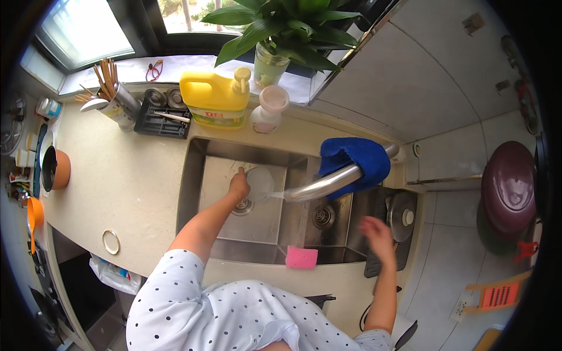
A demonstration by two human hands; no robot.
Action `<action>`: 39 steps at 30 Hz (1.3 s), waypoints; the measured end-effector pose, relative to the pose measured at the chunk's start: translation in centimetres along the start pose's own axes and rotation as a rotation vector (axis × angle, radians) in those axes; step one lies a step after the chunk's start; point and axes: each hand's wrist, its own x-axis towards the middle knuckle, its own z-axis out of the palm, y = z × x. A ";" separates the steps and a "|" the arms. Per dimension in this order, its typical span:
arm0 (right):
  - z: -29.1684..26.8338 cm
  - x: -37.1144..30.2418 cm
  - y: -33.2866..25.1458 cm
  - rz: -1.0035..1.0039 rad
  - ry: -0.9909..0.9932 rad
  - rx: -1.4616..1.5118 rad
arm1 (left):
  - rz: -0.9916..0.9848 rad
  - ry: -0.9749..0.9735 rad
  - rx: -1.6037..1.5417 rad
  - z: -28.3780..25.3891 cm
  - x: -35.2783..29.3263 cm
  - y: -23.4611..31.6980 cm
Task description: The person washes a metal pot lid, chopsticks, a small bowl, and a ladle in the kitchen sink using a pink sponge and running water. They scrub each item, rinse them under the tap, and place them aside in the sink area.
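My left hand (239,185) holds a clear drinking glass (259,182) on its side down in the left basin of the steel sink (196,175), under the curved tap (328,184). A thin stream of water runs from the spout toward the glass. My right hand (376,235) hovers open and blurred above the right basin, close to a pot lid (401,216). A blue cloth (357,159) is draped over the tap.
A pink sponge (301,257) lies on the sink's front rim. Behind the sink stand a yellow detergent jug (215,99), a small pink-capped bottle (269,110), a potted plant (281,35) and a chopstick holder (114,99). An orange pot (55,169) sits at far left.
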 end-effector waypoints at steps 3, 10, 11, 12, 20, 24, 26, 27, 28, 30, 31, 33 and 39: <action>9.9 1.9 -1.6 -0.219 -0.259 -0.181 | -0.047 -0.124 -0.282 -2.4 -1.5 1.0; 26.7 12.5 1.1 -1.055 -0.327 -0.542 | -0.159 -0.614 -0.966 -3.2 -5.2 -2.4; 27.4 13.7 1.6 -1.230 -0.275 -0.616 | -0.152 -0.652 -1.043 -3.4 -6.0 -1.8; 28.5 14.4 1.8 -0.857 -0.251 -0.512 | -0.180 -0.624 -1.146 -3.6 -6.1 -1.4; 33.2 12.8 3.5 -0.113 -0.430 -0.471 | -0.344 -0.509 -1.496 1.3 -4.1 -3.9; 31.1 15.6 6.7 -0.099 -0.453 -0.915 | -0.222 -0.524 -1.264 0.3 -6.3 -1.5; 30.5 16.8 6.3 -0.126 -0.362 -0.842 | -0.151 -0.485 -1.069 -1.0 -7.3 0.4; 30.8 15.3 1.7 -0.051 -0.422 -0.853 | -0.059 -0.409 -0.962 -0.7 -7.1 -0.4; 30.6 15.0 2.1 0.121 -0.438 -0.358 | 0.040 -0.365 -0.843 -0.5 -7.3 -0.5; 30.3 13.9 3.0 0.431 -0.412 0.638 | 0.219 -0.093 -0.492 -0.1 -8.3 -0.7; 30.6 13.3 3.0 0.447 -0.319 0.735 | 0.302 0.045 -0.314 0.0 -8.5 -0.6; 31.3 11.8 2.8 0.480 -0.121 0.927 | 0.364 0.098 -0.298 -0.1 -9.2 0.1; 29.1 10.0 2.2 0.422 -0.052 1.071 | -0.293 -0.068 -1.346 -0.8 -8.0 -2.7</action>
